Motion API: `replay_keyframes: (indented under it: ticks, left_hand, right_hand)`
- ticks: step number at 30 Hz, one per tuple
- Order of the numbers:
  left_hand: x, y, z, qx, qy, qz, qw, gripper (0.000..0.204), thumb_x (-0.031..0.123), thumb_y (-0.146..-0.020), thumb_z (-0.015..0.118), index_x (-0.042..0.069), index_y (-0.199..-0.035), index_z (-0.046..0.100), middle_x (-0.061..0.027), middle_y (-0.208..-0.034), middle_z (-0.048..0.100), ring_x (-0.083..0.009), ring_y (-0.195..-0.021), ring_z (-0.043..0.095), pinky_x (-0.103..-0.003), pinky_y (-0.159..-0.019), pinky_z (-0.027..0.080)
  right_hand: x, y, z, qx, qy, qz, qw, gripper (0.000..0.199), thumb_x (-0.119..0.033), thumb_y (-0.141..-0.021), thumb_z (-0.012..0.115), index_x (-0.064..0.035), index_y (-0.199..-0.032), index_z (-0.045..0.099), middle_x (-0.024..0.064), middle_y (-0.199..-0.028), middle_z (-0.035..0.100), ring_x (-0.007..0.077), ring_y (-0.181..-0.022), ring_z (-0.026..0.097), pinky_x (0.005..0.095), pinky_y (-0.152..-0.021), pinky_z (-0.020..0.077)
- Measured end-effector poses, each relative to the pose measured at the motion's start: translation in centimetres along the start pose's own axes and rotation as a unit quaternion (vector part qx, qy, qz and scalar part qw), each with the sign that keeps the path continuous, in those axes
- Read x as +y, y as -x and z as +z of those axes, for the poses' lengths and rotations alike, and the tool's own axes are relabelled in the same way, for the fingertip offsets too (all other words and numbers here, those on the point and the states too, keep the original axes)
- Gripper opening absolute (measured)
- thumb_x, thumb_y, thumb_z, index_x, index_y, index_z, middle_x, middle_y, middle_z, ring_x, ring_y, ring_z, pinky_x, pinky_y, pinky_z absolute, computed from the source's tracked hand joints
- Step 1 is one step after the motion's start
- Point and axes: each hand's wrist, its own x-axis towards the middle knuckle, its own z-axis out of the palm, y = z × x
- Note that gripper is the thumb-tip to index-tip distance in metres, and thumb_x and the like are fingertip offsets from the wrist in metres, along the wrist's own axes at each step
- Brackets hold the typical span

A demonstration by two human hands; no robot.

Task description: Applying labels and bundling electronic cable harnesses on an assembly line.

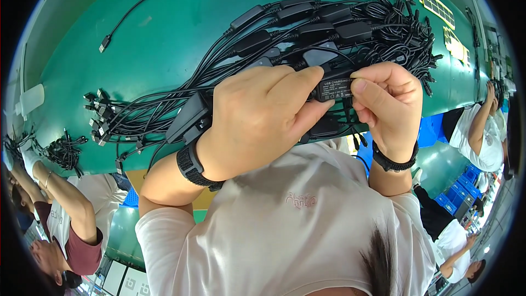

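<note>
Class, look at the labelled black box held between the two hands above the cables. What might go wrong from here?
1. The right hand has its thumb over part of the printed face of the labelled black box, so the print might smudge.
2. Both it and the left hand grip the box near its ends; uneven pressure could make it slip.
3. The tangled cables lie close to the pale yellow sheets; a tug might disturb them.

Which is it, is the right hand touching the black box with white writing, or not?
Touching: the head view shows the right hand with its thumb on one end of the black box.
</note>
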Motion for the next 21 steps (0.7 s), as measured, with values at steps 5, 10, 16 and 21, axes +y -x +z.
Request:
replay_keyframes:
  ticks: [5, 10, 16, 21]
  left_hand:
    - [0.01, 0.08, 0.02, 0.000, -0.001, 0.001, 1.000, 0.037, 0.016, -0.058, 0.083, 0.002, -0.089, 0.067, -0.0064, -0.065, 0.062, -0.0194, -0.052, 0.056, -0.027, -0.048, 0.043]
    - [0.08, 0.06, 0.06, 0.004, -0.004, 0.003, 1.000, 0.037, 0.016, -0.058, 0.083, 0.002, -0.089, 0.067, -0.0068, -0.066, 0.063, -0.0197, -0.053, 0.057, -0.027, -0.048, 0.044]
    - [0.25, -0.03, -0.11, -0.003, -0.001, -0.007, 1.000, 0.037, 0.014, -0.058, 0.083, 0.002, -0.090, 0.067, -0.0075, -0.067, 0.063, -0.0201, -0.054, 0.058, -0.027, -0.049, 0.045]
    - [0.15, 0.11, -0.02, 0.001, -0.001, -0.003, 1.000, 0.037, 0.014, -0.059, 0.083, 0.003, -0.091, 0.067, -0.0072, -0.068, 0.064, -0.0199, -0.054, 0.058, -0.027, -0.049, 0.045]
  right_hand:
    - [0.06, -0.03, -0.13, -0.006, 0.009, -0.003, 1.000, 0.006, 0.001, -0.079, 0.067, 0.0003, -0.084, 0.066, 0.0037, -0.065, 0.063, 0.0035, -0.049, 0.052, 0.0139, -0.042, 0.0377]
    - [0.04, -0.08, -0.06, -0.011, 0.005, -0.008, 1.000, 0.005, 0.002, -0.079, 0.067, 0.0006, -0.083, 0.065, 0.0036, -0.065, 0.063, 0.0034, -0.050, 0.053, 0.0144, -0.043, 0.0392]
    - [0.23, -0.09, 0.58, 0.010, 0.047, -0.035, 0.998, 0.005, 0.004, -0.079, 0.062, 0.0032, -0.084, 0.062, 0.0056, -0.061, 0.060, 0.0044, -0.045, 0.048, 0.0149, -0.039, 0.0331]
    - [0.56, -0.08, 0.17, -0.002, 0.028, -0.046, 0.999, 0.007, 0.003, -0.079, 0.067, 0.0014, -0.085, 0.066, 0.0043, -0.069, 0.065, 0.0037, -0.055, 0.056, 0.0151, -0.047, 0.0435]
